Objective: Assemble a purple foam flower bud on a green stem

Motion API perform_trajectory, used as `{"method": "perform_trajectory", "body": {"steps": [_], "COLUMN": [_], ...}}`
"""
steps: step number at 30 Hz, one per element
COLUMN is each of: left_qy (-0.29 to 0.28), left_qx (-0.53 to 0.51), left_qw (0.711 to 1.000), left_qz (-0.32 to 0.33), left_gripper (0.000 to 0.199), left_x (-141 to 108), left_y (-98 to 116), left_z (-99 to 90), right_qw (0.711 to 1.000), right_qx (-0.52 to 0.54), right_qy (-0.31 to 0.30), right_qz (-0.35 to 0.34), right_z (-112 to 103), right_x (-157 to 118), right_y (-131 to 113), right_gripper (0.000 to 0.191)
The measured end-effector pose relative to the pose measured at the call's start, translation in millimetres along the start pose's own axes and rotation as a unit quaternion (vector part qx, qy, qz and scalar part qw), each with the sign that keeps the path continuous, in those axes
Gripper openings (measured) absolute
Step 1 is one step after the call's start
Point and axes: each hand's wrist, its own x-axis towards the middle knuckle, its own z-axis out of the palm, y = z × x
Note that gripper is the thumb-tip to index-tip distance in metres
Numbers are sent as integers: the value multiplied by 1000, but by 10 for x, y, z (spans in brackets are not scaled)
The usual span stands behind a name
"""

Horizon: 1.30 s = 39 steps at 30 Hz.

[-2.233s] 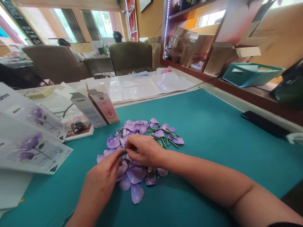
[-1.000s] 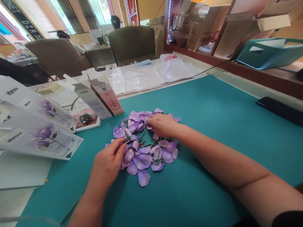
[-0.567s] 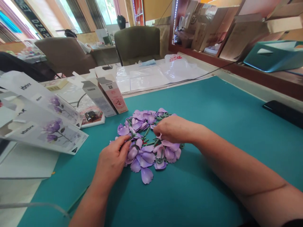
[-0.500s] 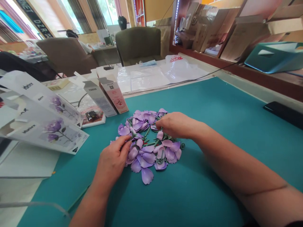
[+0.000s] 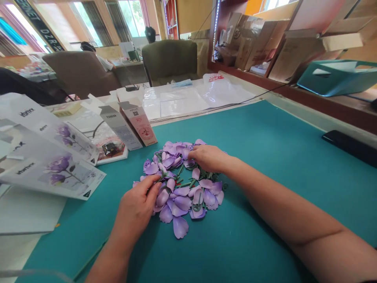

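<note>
A loose heap of purple plastic petals [image 5: 180,227] lies on the green mat, with short green stem pieces [image 5: 185,184] in its middle. At the heap's left side, my left hand [image 5: 137,208] is closed, thumb and forefinger pinching a small green plastic piece [image 5: 163,174]. My right hand [image 5: 210,158] reaches into the far right of the heap, palm down, its fingertips pressed together among the petals. What those fingertips hold, if anything, is hidden. A round green part [image 5: 225,186] sits at the heap's right edge.
White boxes with printed purple roses [image 5: 63,177] stand on the left, and two slim open cartons [image 5: 141,127] behind the heap. Clear plastic bags [image 5: 182,98] lie beyond the green mat [image 5: 265,157]. A black object [image 5: 350,147] rests at right. A long green stick [image 5: 91,259] lies near my left forearm.
The whole view has shifted slightly. My right hand has moved a little left over the petals. My left hand stays at the heap's left side, still pinching the green piece.
</note>
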Motion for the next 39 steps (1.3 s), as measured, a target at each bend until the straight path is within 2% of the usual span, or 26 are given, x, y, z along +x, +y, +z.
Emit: {"method": "perform_trajectory", "body": {"steps": [4,10,14,20,29,35,37,39], "left_qy": [-1,7,3,-2,-4,-6,-10,-11], "left_qx": [0,9,11,7,-3,1,6,7], "left_qw": [1000,1000,1000,1000,1000,1000,1000,1000], "left_qz": [6,23,18,19,16,15,7,4], "left_gripper": [38,38,38,39,40,37,37,37], "left_x": [5,10,17,22,9,-12,-26,-37], "left_y": [-17,-17,-24,-25,12,95,120,135], "left_z": [2,3,13,32,43,-13,-44,-70], "right_qw": [999,994,994,995,994,988,979,955], "right_qx": [22,30,14,-18,-12,57,145,252], "right_qy": [-10,69,87,96,110,140,143,143], "right_qz": [-26,75,58,15,-1,6,-19,-65], "right_z": [0,-13,62,185,264,73,-5,-58], "right_x": [8,67,103,158,185,88,36,-4], "right_y": [-18,137,143,7,-60,-199,-275,-335], "right_gripper": [36,36,32,26,19,18,14,10]}}
